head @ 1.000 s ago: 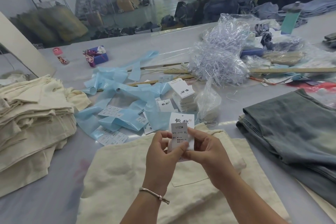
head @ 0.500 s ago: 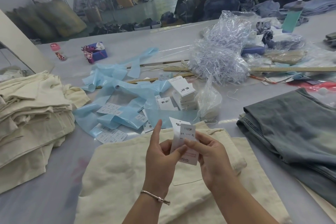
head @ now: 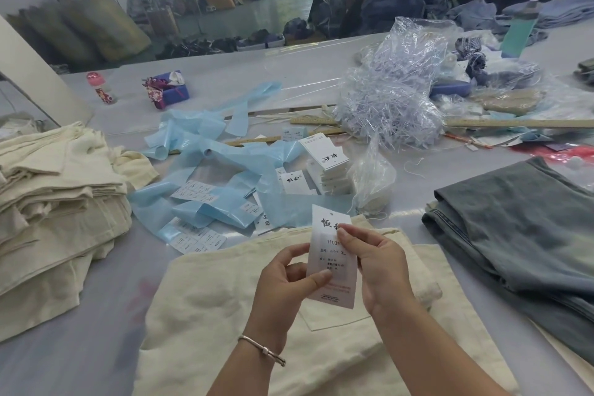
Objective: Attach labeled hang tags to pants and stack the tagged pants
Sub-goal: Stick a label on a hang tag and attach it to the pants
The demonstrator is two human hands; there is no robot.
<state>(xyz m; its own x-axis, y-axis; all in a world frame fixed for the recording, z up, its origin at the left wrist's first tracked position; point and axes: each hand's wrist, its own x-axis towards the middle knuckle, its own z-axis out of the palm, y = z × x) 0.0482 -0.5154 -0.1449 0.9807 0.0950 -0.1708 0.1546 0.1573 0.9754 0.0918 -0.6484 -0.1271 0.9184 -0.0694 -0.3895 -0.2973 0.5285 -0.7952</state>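
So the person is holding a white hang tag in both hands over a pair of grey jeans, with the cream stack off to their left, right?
Not quite. In the head view both hands, left hand and right hand, do hold the white hang tag, but the garment beneath is the cream pants, not grey jeans. The grey jeans lie to the right, and the cream stack is on the left as you said.

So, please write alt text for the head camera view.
Both hands, left hand and right hand, pinch a white hang tag above cream pants on a grey table. Folded cream pants lie left, grey jeans right.
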